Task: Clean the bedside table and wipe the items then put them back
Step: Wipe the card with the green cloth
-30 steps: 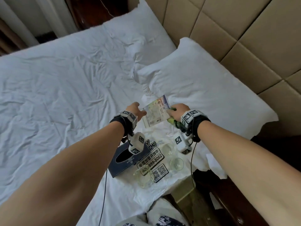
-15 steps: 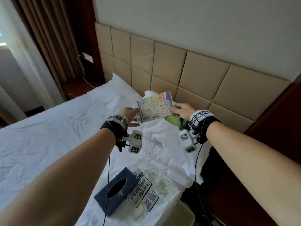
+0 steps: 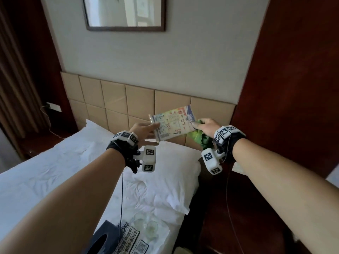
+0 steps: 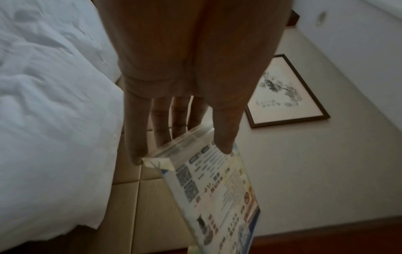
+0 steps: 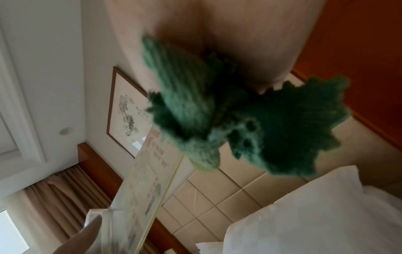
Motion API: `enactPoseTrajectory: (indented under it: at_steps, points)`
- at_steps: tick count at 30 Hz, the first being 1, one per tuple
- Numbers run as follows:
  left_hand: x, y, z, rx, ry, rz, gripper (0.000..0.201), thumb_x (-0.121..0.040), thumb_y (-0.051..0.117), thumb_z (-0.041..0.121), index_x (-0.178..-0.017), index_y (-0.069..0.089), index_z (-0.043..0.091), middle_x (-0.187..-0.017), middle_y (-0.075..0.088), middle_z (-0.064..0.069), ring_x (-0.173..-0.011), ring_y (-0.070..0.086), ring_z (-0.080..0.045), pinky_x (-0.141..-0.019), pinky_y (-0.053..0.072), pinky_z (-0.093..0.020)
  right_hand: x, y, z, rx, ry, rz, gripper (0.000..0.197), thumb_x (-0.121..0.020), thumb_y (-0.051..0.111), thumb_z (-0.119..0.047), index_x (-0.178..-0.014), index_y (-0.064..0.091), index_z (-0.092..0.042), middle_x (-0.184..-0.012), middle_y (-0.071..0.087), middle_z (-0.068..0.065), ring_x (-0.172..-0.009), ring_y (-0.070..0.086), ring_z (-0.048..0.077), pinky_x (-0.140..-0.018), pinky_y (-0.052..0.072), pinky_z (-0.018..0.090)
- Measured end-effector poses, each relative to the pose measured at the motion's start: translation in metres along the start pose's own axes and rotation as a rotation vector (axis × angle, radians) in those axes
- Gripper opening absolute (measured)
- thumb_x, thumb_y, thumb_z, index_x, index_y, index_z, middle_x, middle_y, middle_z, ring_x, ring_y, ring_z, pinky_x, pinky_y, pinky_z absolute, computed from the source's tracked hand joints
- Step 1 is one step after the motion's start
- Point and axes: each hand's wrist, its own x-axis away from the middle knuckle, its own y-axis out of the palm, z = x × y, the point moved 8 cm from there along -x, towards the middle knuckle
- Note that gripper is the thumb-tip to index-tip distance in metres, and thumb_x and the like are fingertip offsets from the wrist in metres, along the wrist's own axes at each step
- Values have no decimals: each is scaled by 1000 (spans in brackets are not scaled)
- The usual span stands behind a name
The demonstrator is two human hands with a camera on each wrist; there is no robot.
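A clear acrylic sign (image 3: 172, 123) with a colourful printed sheet hangs in the air in front of the headboard, held between both hands. My left hand (image 3: 145, 131) pinches its left end, thumb on the printed face (image 4: 217, 189) and fingers behind. My right hand (image 3: 205, 126) grips a green knitted cloth (image 3: 200, 137) against the sign's right end. In the right wrist view the cloth (image 5: 217, 111) bunches under the palm and hides the fingers, with the sign (image 5: 141, 189) beyond it.
On the bed below lie a dark tissue box (image 3: 102, 241), two glasses (image 3: 152, 229) and a QR-code sign (image 3: 132, 241), near a white pillow (image 3: 161, 180). The dark wooden bedside table (image 3: 229, 217) stands at the right. A padded headboard (image 3: 128, 103) and a framed picture (image 3: 124, 13) are ahead.
Both hands have lifted the sign from just above the items on the bed up to headboard height. The view has swung up from the bed to the wall.
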Motion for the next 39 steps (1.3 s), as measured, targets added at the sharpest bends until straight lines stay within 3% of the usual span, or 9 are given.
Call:
enactPoseTrajectory:
  at_steps: [4,10,14,19,23,27,29,32,39]
  points:
    - [11,59,5,-11,23,-2,31,-92,69,22,-110,67,-3,-107,72,-21,-97,71,-35,-83,58,-55,39,-62,23,59,30,189,21,-89,67,-19,-107,67,-9,-97,69,5,-84,61,22,-62,43,23]
    - [33,136,4,9,52,7,30,-89,72,20,-108,67,-3,-102,73,-18,-89,73,-31,-78,60,-53,105,-152,39,128,-149,585,51,-89,63,-9,-138,51,-14,-134,57,9,-123,53,25,-101,39,28]
    - [53,180,8,25,78,-17,33,-86,76,18,-109,65,-4,-103,73,-18,-89,74,-30,-76,60,-51,135,-184,46,185,-211,682,57,-85,70,-12,-138,50,-11,-135,57,10,-124,52,26,-102,39,31]
    - [74,219,26,6,134,-53,36,-87,75,18,-111,62,-5,-102,73,-19,-88,74,-29,-69,61,-49,155,-202,43,375,-265,692,30,-83,62,-2,-112,69,-11,-110,65,9,-100,61,31,-83,50,39]
    - [86,241,43,-31,195,-71,34,-88,74,19,-109,62,-6,-101,73,-19,-87,74,-27,-64,62,-45,164,-200,43,414,-258,647,37,-84,61,-6,-120,67,-8,-121,62,6,-107,59,28,-87,51,37]
    - [93,256,52,17,235,-44,35,-89,73,20,-109,63,-6,-98,74,-19,-79,74,-25,-60,60,-41,177,-186,26,365,-385,627,38,-86,64,-15,-123,67,-7,-127,63,4,-110,60,22,-91,50,30]
    - [94,260,54,48,231,-39,35,-89,73,20,-110,63,-6,-96,74,-18,-76,74,-25,-59,60,-40,184,-178,17,366,-462,588,36,-84,65,-11,-119,70,-9,-123,66,3,-107,62,20,-88,47,24]
    - [95,263,56,72,222,-37,36,-90,72,22,-111,63,-5,-97,73,-18,-81,74,-27,-61,61,-43,187,-171,9,379,-536,521,33,-81,68,-6,-114,73,-11,-116,69,3,-103,63,20,-87,49,27]
    - [97,270,60,50,251,-56,35,-91,71,26,-109,63,-3,-98,74,-17,-83,74,-24,-68,61,-48,182,-189,12,380,-546,556,32,-78,68,-5,-108,75,-12,-109,72,3,-96,65,19,-78,46,21]
